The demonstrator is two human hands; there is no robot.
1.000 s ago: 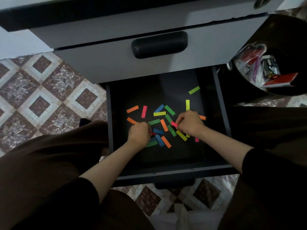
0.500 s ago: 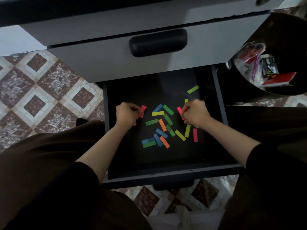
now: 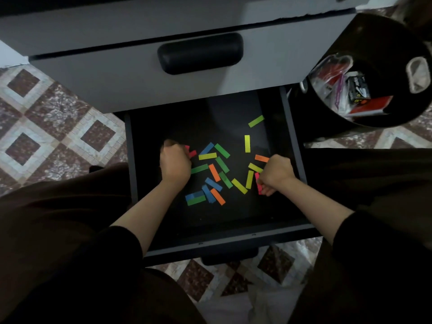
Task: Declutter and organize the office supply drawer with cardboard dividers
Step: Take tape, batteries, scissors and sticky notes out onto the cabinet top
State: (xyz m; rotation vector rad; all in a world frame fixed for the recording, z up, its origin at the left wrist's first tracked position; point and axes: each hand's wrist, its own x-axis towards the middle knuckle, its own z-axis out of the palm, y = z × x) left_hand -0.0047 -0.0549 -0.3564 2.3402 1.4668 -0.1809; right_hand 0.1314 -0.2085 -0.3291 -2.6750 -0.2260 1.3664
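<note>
An open black drawer (image 3: 210,239) holds several small coloured paper strips (image 3: 215,171) scattered over its floor: green, yellow, blue, orange and pink. My left hand (image 3: 174,163) is a closed fist at the left of the pile, with pink strips (image 3: 190,152) sticking out of its fingers. Over at the right side of the drawer, my right hand (image 3: 275,173) is closed on pink strips (image 3: 258,183). One green strip (image 3: 256,121) and one yellow strip (image 3: 247,143) lie apart toward the back right.
A grey closed drawer with a black handle (image 3: 200,52) hangs above the open one. To the right stands a black round bin (image 3: 383,66) holding packets and small boxes. Patterned floor tiles (image 3: 46,127) surround the cabinet. My dark-clothed knees flank the drawer.
My right hand moved from the back middle of the pile to the right front and closed on another pink strip. My left hand stayed at the left, still gripping pink strips.
</note>
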